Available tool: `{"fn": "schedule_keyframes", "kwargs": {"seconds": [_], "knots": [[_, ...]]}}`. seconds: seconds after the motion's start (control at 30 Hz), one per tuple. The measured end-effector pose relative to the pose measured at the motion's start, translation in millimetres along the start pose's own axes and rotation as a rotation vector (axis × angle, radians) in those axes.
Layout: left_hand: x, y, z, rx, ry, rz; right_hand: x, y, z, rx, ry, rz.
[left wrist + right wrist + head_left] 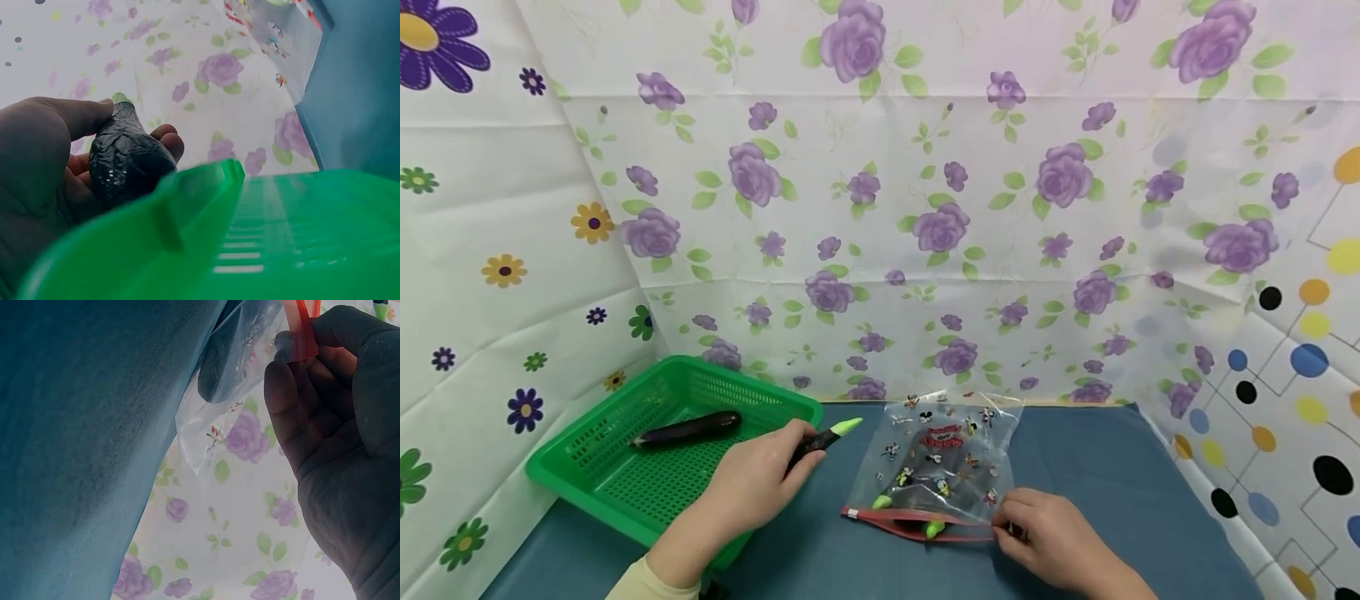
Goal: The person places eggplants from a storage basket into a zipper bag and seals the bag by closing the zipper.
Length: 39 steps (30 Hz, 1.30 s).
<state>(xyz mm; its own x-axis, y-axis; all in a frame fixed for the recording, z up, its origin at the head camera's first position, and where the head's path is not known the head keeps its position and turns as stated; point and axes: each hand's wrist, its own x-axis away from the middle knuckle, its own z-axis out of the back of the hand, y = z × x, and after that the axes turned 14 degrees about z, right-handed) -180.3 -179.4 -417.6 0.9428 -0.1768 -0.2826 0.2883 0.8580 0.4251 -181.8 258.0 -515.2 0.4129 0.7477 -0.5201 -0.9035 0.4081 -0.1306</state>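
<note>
My left hand (752,479) grips a dark eggplant (812,446) with a bright green stem end pointing right, over the near right side of the green basket. In the left wrist view its dark skin looks shiny and wrinkled. A clear zip bag (943,408) with cartoon prints lies on the table, its red-edged mouth gaping toward me. Dark eggplants are inside, and green stem ends (935,528) show by the mouth. My right hand (1052,533) pinches the right end of the red zip edge (301,331). Another eggplant (688,429) rests in the basket.
The green perforated basket (745,382) stands at the left of the blue-covered table (1090,467). Flowered sheets (895,333) hang behind and at the left, and a dotted sheet (1292,408) borders the right.
</note>
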Motion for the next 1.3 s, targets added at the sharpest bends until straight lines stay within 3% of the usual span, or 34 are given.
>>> {"fn": "schedule_keyframes", "kwargs": {"seconds": [0.57,1.3], "knots": [[8.7,10.4,-31.2,0.048,-0.166,-0.039,0.3,0.1,-1.6,0.022,0.035,0.023],[11.5,18.5,-55.2,0.041,-0.246,-0.072,0.9,-0.1,2.7,0.072,0.024,0.018]]}}
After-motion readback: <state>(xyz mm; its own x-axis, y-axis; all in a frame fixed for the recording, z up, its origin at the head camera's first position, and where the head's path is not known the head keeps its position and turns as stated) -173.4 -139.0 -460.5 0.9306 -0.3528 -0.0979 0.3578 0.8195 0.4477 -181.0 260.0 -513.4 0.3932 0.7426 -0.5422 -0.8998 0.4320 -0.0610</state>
